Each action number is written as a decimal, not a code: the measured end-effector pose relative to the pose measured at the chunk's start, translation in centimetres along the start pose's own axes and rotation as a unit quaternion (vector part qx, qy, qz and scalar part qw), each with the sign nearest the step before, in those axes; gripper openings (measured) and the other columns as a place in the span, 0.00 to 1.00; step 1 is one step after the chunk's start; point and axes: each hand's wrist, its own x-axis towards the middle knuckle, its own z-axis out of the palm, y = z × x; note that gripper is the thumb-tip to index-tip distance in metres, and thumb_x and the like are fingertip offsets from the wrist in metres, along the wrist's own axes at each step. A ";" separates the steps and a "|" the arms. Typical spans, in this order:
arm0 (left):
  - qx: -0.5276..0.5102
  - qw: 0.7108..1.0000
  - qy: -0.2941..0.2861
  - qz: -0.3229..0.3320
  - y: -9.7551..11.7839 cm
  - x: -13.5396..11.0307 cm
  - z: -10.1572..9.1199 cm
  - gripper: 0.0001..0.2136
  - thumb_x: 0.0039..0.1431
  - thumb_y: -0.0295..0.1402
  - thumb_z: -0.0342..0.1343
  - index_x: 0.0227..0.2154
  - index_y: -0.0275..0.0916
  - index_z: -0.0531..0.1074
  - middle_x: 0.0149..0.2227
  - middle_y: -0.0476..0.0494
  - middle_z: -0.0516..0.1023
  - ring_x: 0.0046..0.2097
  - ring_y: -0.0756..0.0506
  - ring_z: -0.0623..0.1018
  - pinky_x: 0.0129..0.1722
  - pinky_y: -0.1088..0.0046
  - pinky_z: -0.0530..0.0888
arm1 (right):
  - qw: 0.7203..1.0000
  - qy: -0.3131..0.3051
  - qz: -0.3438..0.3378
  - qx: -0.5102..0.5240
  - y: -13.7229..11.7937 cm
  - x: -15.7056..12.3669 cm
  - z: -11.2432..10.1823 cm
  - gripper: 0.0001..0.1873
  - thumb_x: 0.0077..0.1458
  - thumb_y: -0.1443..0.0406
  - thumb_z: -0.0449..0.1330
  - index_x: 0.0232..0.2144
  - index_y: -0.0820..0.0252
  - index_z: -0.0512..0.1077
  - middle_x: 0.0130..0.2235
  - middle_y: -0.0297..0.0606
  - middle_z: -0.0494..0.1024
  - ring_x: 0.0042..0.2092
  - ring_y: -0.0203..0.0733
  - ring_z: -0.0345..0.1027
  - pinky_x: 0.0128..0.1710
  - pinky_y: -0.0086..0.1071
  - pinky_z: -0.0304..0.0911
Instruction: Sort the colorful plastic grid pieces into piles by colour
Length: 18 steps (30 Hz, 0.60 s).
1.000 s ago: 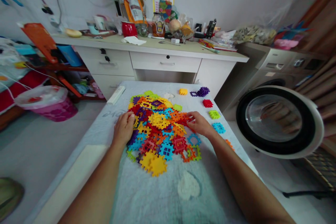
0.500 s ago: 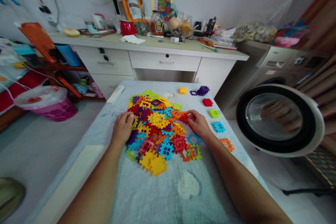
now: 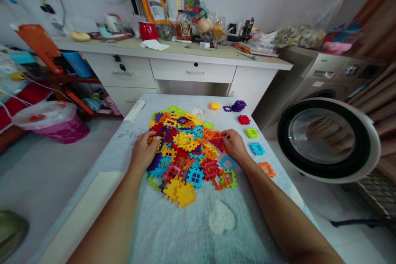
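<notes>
A heap of coloured plastic interlocking tiles lies on a small table covered with a pale blue cloth. My left hand rests on the heap's left edge, fingers curled over the tiles. At the heap's right edge my right hand has its fingers bent onto red and orange tiles. Single tiles lie apart along the right side: yellow, purple, red, green, blue and orange.
A white remote lies at the table's far left. Behind stands a cluttered white desk. A washing machine with an open round door is at the right. A pink bin with a plastic bag sits on the floor at left.
Both hands stay at the heap's sides with only small finger shifts. The camera has tilted slightly, so the orange tile at the right shows more fully.
</notes>
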 end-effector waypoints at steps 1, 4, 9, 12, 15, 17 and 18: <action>0.002 1.000 -0.001 0.000 0.0 0.0 0.0 0.22 0.59 0.48 0.49 0.49 0.41 0.74 0.53 0.39 0.74 0.57 0.39 0.72 0.62 0.58 0.66 | 1.000 0.005 -0.008 -0.024 0.1 0.0 0.0 0.16 0.53 0.70 0.53 0.41 0.61 0.77 0.44 0.45 0.79 0.47 0.46 0.70 0.52 0.40 0.63; 0.009 1.000 -0.001 0.008 -0.1 0.0 0.1 0.21 0.60 0.46 0.48 0.49 0.41 0.73 0.53 0.38 0.74 0.57 0.38 0.72 0.61 0.57 0.67 | 0.997 -0.020 -0.016 -0.068 0.3 0.1 0.2 0.25 0.53 0.73 0.52 0.53 0.63 0.73 0.55 0.47 0.75 0.56 0.49 0.65 0.59 0.43 0.58; 0.021 1.000 0.005 0.019 -0.2 -0.1 0.3 0.21 0.60 0.46 0.48 0.50 0.41 0.73 0.54 0.38 0.74 0.57 0.38 0.72 0.61 0.55 0.67 | 0.990 -0.095 0.002 -0.102 0.3 0.1 0.9 0.33 0.55 0.73 0.51 0.63 0.63 0.64 0.63 0.47 0.68 0.63 0.51 0.57 0.62 0.44 0.54; 0.024 1.000 0.002 0.019 -0.2 -0.2 0.3 0.21 0.60 0.46 0.48 0.50 0.41 0.73 0.54 0.37 0.74 0.57 0.37 0.72 0.61 0.55 0.67 | 0.987 -0.111 -0.002 -0.115 0.1 0.2 1.0 0.30 0.58 0.72 0.50 0.63 0.60 0.64 0.62 0.46 0.69 0.62 0.51 0.57 0.61 0.44 0.54; 0.027 0.999 0.001 0.019 -0.1 -0.2 0.2 0.21 0.60 0.45 0.48 0.50 0.41 0.72 0.54 0.37 0.73 0.58 0.37 0.72 0.61 0.55 0.67 | 0.985 -0.113 -0.011 -0.131 -0.3 0.2 0.8 0.27 0.61 0.69 0.51 0.63 0.60 0.64 0.60 0.48 0.70 0.60 0.50 0.60 0.59 0.42 0.56; 0.028 1.000 0.000 0.012 0.0 -0.2 0.2 0.21 0.60 0.45 0.48 0.50 0.41 0.72 0.54 0.37 0.73 0.58 0.37 0.72 0.61 0.54 0.67 | 0.985 -0.101 -0.007 -0.141 -0.4 0.2 0.6 0.27 0.60 0.66 0.54 0.62 0.60 0.65 0.57 0.49 0.71 0.57 0.50 0.61 0.57 0.41 0.57; 0.028 1.000 0.001 0.009 0.1 -0.2 0.2 0.21 0.60 0.45 0.48 0.50 0.41 0.73 0.54 0.37 0.73 0.58 0.37 0.72 0.61 0.54 0.67 | 0.985 -0.091 -0.004 -0.143 -0.4 0.1 0.5 0.28 0.60 0.65 0.56 0.62 0.60 0.65 0.56 0.50 0.71 0.56 0.50 0.62 0.56 0.40 0.58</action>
